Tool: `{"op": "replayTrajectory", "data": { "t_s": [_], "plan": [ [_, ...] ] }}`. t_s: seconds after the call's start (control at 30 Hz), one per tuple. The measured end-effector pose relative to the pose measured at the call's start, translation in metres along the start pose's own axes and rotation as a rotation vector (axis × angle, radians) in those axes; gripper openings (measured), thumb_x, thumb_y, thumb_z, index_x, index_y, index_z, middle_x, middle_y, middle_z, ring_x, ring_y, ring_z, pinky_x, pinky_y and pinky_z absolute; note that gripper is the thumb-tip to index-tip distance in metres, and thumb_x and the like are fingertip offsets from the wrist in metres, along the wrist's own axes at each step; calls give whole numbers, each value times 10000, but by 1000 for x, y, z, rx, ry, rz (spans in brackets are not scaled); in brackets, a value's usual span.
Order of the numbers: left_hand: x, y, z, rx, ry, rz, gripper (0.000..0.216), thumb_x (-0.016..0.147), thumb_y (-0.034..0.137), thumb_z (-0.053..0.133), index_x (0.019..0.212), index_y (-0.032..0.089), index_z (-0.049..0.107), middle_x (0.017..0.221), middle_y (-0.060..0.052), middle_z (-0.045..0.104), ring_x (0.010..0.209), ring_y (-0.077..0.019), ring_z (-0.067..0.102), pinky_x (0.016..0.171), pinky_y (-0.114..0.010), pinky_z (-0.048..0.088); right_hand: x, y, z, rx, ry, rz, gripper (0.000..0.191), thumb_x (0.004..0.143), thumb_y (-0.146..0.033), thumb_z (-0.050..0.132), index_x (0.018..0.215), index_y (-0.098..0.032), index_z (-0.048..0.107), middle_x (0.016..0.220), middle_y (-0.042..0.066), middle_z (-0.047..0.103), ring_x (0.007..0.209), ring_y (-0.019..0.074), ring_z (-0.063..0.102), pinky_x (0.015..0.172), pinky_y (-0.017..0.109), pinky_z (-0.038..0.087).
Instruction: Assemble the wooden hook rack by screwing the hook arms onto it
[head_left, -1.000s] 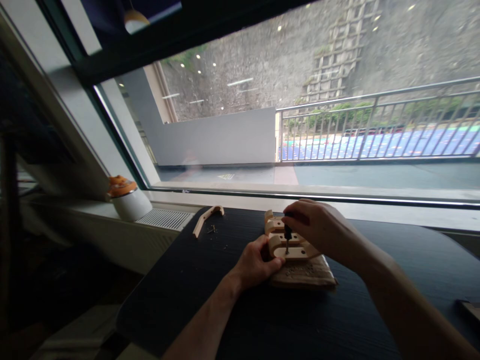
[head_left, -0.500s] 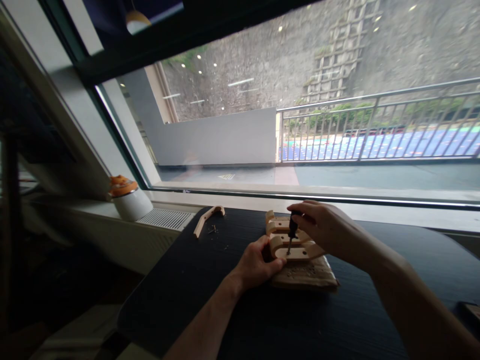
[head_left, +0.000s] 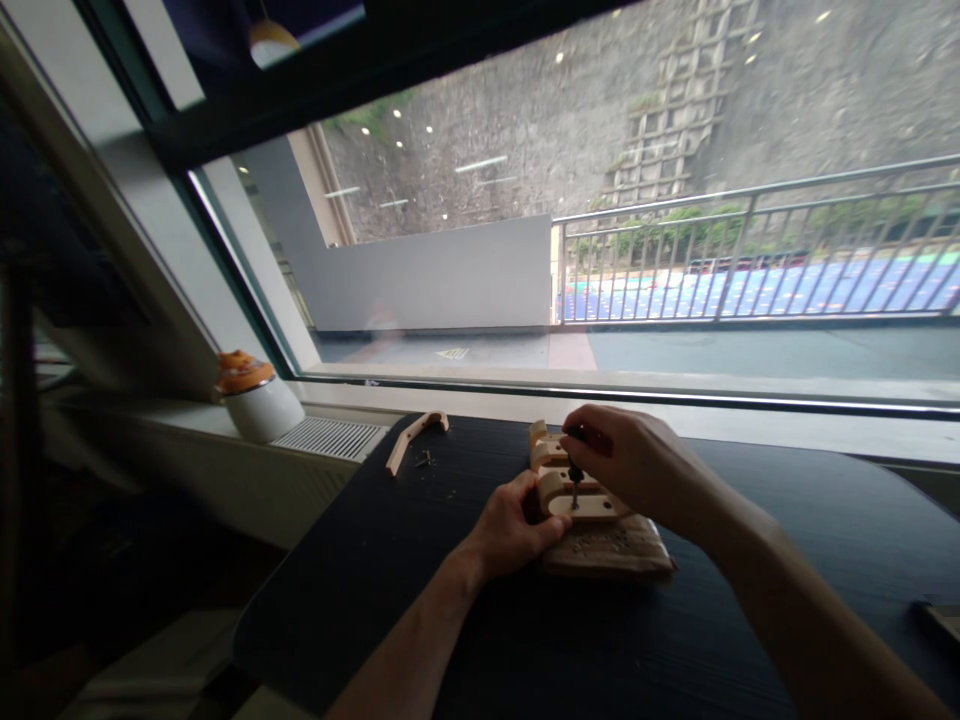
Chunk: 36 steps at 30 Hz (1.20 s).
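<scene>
My right hand (head_left: 634, 460) is closed around the dark handle of a screwdriver (head_left: 575, 482). The screwdriver stands nearly upright, its tip at a hole in the nearest wooden hook (head_left: 592, 507), a pale piece with one curled end. My left hand (head_left: 517, 522) grips that hook at its curled end, thumb pressed along the near side. Several similar hooks (head_left: 547, 452) lie in a row behind it on a brown wooden board (head_left: 607, 560), partly hidden by my right hand. Small dark bits, perhaps screws, are scattered on the board's near part.
A loose curved wooden hook (head_left: 412, 438) rests on the black table (head_left: 360, 590) to the left, with a few small screws (head_left: 425, 459) near it. An orange-topped white container (head_left: 259, 400) stands on the sill by the window. A dark object (head_left: 937, 625) sits at the right edge.
My right hand has shifted slightly left and turned over the screwdriver handle, covering more of it. The screwdriver is more upright. My left hand keeps its place on the hook.
</scene>
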<state>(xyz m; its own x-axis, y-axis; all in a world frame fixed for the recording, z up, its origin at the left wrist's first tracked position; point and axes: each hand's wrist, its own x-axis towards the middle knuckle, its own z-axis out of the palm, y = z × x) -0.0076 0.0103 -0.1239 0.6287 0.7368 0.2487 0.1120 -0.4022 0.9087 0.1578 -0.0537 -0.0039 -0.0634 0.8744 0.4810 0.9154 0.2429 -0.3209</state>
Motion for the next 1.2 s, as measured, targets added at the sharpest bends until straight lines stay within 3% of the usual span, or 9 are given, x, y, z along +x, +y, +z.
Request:
{"op": "replayTrajectory", "data": {
  "t_s": [0.33, 0.57, 0.73, 0.87, 1.07, 1.2],
  "plan": [
    [-1, 9, -1, 24, 12, -3, 275, 737, 263, 660, 982, 160, 589, 863, -13, 612, 761, -141, 558, 665, -221, 447, -1, 7, -4, 224, -95, -115, 277, 880, -292, 454, 1050, -241, 667, 981, 11, 701, 845, 151, 632, 719, 229, 444],
    [-1, 6, -2, 45, 20, 4, 259, 728, 255, 669, 954, 160, 587, 856, -9, 614, 757, -143, 561, 667, -227, 451, 1, 10, -8, 99, -51, 29, 270, 852, -400, 494, 882, -201, 673, 641, -8, 666, 545, 119, 556, 508, 227, 367],
    [-1, 1, 0, 8, 6, -1, 284, 742, 251, 660, 1001, 167, 579, 892, -19, 629, 795, -155, 580, 692, -233, 456, 2, 8, -3, 20, -38, 46, 253, 848, -430, 488, 826, -229, 641, 623, -23, 635, 529, 115, 521, 483, 228, 319],
    [0, -1, 1, -9, 4, -15, 307, 748, 276, 661, 1024, 175, 575, 894, -19, 632, 790, -155, 584, 685, -236, 454, -1, 4, -2, 30, -62, 2, 231, 883, -383, 439, 919, -266, 635, 710, -27, 669, 604, 130, 572, 534, 233, 350],
    [-1, 3, 0, -6, -1, -5, 278, 746, 276, 663, 988, 166, 580, 849, -9, 610, 753, -141, 561, 658, -227, 446, -4, 5, -3, 98, -107, -86, 288, 894, -304, 418, 1074, -297, 642, 1040, -19, 693, 886, 158, 630, 717, 244, 415],
    [-1, 4, 0, -21, -2, -18, 300, 743, 263, 662, 1011, 165, 572, 897, -20, 626, 798, -152, 577, 687, -230, 454, -3, 9, -6, 73, -91, -72, 300, 886, -309, 423, 1065, -261, 659, 974, 2, 713, 851, 166, 641, 694, 243, 424]
  ]
}}
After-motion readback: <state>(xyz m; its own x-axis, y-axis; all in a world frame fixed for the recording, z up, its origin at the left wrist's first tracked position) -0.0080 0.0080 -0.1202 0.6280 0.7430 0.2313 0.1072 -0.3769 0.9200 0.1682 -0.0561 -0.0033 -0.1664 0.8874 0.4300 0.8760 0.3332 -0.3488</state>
